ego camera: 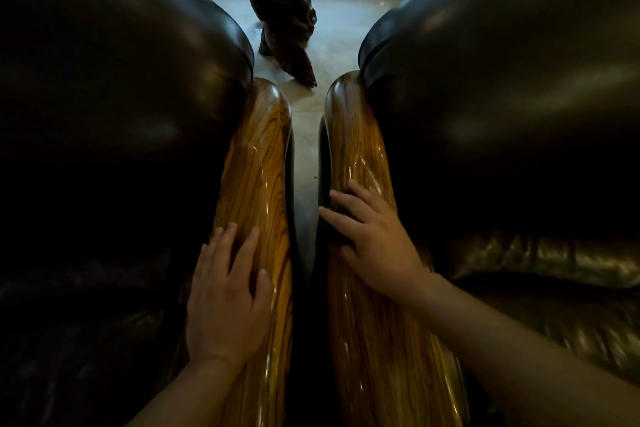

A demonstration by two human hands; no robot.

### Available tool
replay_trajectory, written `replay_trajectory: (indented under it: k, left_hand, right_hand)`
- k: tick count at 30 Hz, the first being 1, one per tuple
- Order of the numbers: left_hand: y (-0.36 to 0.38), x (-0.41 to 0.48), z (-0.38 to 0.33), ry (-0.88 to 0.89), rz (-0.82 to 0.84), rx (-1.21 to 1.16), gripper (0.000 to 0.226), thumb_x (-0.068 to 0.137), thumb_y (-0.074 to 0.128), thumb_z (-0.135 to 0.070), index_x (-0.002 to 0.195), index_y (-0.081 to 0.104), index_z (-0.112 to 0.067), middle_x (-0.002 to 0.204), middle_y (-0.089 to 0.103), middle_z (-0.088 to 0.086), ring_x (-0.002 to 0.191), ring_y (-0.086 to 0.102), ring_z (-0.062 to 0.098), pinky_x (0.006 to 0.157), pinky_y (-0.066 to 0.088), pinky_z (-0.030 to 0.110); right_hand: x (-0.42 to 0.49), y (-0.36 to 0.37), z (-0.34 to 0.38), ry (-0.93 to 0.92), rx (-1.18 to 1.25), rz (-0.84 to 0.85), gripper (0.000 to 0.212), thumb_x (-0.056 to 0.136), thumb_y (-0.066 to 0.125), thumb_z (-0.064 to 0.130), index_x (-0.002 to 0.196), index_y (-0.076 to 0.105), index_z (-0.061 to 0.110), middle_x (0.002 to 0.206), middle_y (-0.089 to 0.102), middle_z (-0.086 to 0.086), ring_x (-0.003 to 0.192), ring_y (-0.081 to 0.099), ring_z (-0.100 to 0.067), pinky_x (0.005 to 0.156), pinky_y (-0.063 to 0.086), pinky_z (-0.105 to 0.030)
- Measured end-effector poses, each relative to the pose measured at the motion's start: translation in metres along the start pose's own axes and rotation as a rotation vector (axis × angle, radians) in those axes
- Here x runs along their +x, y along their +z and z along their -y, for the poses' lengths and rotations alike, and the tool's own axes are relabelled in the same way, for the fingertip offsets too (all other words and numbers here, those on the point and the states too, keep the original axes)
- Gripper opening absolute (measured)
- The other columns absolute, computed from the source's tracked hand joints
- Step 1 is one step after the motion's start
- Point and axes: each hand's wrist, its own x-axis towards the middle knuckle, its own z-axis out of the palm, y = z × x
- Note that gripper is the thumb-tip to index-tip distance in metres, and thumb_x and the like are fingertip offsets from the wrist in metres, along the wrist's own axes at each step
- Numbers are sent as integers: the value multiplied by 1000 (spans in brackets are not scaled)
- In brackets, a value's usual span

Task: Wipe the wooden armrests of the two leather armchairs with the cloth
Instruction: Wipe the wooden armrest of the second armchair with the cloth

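From the head view, your left hand [227,291] lies flat and open, fingers spread, on the glossy golden-brown striped wooden armrest of the left armchair [258,163], palm down near its nearer half; your right hand [372,237] rests open on the matching polished wooden armrest of the right armchair [360,135], fingers splayed and curling over its inner edge toward the gap; neither hand grips anything. Both armrests are long, rounded and shiny, with dark grain lines running lengthwise and bright highlights along their curves; they run side by side, apart, with a narrow strip of pale floor [304,135] between them. The dark, smooth leather back of the left armchair [114,73] bulges beside one armrest; the dark leather back of the right armchair [512,80] beside the other. A dark, gnarled wooden sculpture [280,10] stands on the floor beyond the armrests' far ends.
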Motion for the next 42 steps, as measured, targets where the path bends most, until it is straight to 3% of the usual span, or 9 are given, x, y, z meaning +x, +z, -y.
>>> replay_trajectory:
  k: [5, 9, 12, 15, 18, 24, 28, 35, 42]
  left_hand:
    - [0, 2, 0, 14, 6, 22, 59, 91, 29, -49, 148, 34, -33, 160, 26, 1, 148, 10, 14, 116, 24, 50]
    - [1, 1, -1, 1, -12, 16, 58, 91, 32, -48, 148, 34, -34, 159, 28, 1, 143, 6, 5, 112, 27, 52]
    - [0, 1, 0, 15, -28, 16, 57, 91, 33, -46, 147, 36, -32, 158, 30, 2, 143, 7, 6, 111, 31, 54]
    - [3, 2, 2, 20, -32, 25, 57, 92, 33, -46, 147, 36, -33, 158, 30, 1, 144, 7, 6, 112, 30, 54]
    - [5, 2, 3, 16, -37, 24, 57, 92, 33, -47, 147, 34, -35, 159, 28, -1, 143, 4, 3, 111, 30, 53]
    - [6, 2, 6, 15, -38, 27, 57, 92, 33, -48, 148, 32, -36, 159, 28, -2, 144, 8, 7, 111, 32, 54]
    - [5, 2, 5, 27, -23, 38, 57, 92, 32, -48, 148, 33, -35, 160, 27, -1, 147, 10, 11, 114, 29, 52]
    - [3, 0, 0, 24, -42, 16, 57, 93, 34, -45, 148, 33, -33, 159, 29, 1, 143, 5, 4, 113, 28, 51]
    - [3, 1, 1, 26, -32, 11, 57, 92, 32, -47, 148, 32, -34, 159, 29, 2, 147, 13, 15, 114, 28, 52]
  right_hand:
    - [41, -37, -21, 234, 355, -114, 44, 88, 63, 19, 130, 53, 30, 142, 33, 2, 122, 39, -9, 98, 45, -27]
    - [59, -55, -32, 592, 887, -169, 22, 95, 54, 39, 116, 53, 31, 107, 59, 4, 93, 62, -17, 63, 55, -25]
    - [42, -50, -36, 570, 624, -115, 51, 94, 52, 47, 141, 40, 31, 134, 52, -2, 117, 56, -18, 94, 53, -39]
    - [17, -28, -27, 254, 314, -74, 63, 94, 44, 56, 151, 21, 40, 163, 12, 6, 148, 12, -21, 116, 18, -41]
    - [17, -12, -28, 31, -85, 39, 56, 96, 24, 65, 149, 23, 46, 163, 13, 7, 150, -2, -26, 118, 8, -50]
    - [98, -7, -57, 170, -239, 23, 53, 99, 27, 57, 148, 32, 38, 160, 26, -2, 149, 10, -34, 118, 15, -53]
    - [115, -7, -51, 216, -232, -16, 47, 98, 35, 50, 142, 46, 34, 154, 38, -3, 146, 17, -36, 117, 17, -53]
    - [-19, -8, -10, -149, -128, 103, 44, 99, 37, 48, 140, 48, 35, 154, 37, 7, 150, 8, -28, 119, 16, -48]
    - [37, -14, -38, 191, -206, 110, 54, 101, 16, 52, 152, 21, 36, 162, 21, 3, 151, 3, -28, 119, 8, -52]
